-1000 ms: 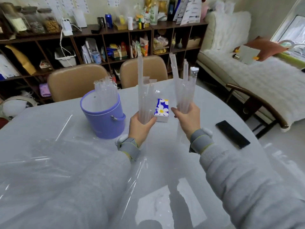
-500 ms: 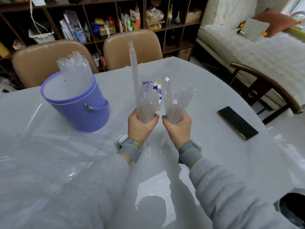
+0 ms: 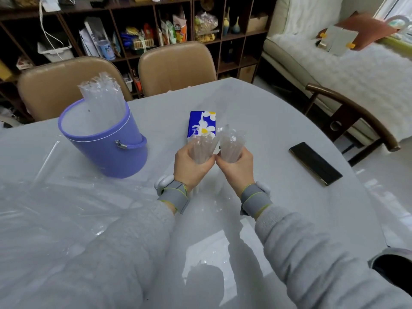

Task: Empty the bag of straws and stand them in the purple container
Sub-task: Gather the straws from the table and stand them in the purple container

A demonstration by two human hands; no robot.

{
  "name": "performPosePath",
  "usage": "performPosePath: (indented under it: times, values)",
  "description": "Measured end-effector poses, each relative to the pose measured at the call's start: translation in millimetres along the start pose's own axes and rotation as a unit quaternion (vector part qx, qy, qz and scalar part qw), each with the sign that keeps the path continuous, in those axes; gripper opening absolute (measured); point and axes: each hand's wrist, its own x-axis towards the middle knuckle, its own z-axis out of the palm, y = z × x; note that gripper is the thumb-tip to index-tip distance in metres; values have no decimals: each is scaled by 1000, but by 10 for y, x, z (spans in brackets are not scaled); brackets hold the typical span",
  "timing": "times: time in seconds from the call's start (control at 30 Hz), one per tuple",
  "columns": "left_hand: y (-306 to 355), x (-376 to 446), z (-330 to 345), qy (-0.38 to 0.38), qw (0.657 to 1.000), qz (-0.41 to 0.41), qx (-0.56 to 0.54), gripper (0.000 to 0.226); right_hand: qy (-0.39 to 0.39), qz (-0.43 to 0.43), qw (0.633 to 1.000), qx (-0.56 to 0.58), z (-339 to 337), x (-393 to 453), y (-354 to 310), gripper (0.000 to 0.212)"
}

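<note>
The purple container (image 3: pixel 107 152) stands upright on the table at the left, with a bundle of clear wrapped straws (image 3: pixel 102 97) leaning inside it and sticking out above the rim. My left hand (image 3: pixel 191 163) is closed around a bunch of clear straws (image 3: pixel 201 149) held upright. My right hand (image 3: pixel 236 166) grips a second bunch of straws (image 3: pixel 231 141) the same way. The two hands touch each other, right of the container. The clear plastic bag (image 3: pixel 66 197) lies crumpled flat on the table at the near left.
A blue tissue pack with daisies (image 3: pixel 201 123) lies just beyond my hands. A black phone (image 3: pixel 315 162) rests near the table's right edge. Two tan chairs (image 3: pixel 176 63) stand behind the table, a wooden armchair (image 3: pixel 347 114) to the right, shelves at the back.
Both hands have dropped lower and come together until they touch. The straw bunches now stick out far less above my fists, the long straws no longer standing tall. The view tilted down.
</note>
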Motion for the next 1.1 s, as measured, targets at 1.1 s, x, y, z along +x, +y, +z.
performPosePath:
  times: [1.1]
  values:
    - [1671, 906, -2496, 219, 973, -69, -28, 30, -169, -50, 979, 105, 1528, 316, -2371, 22]
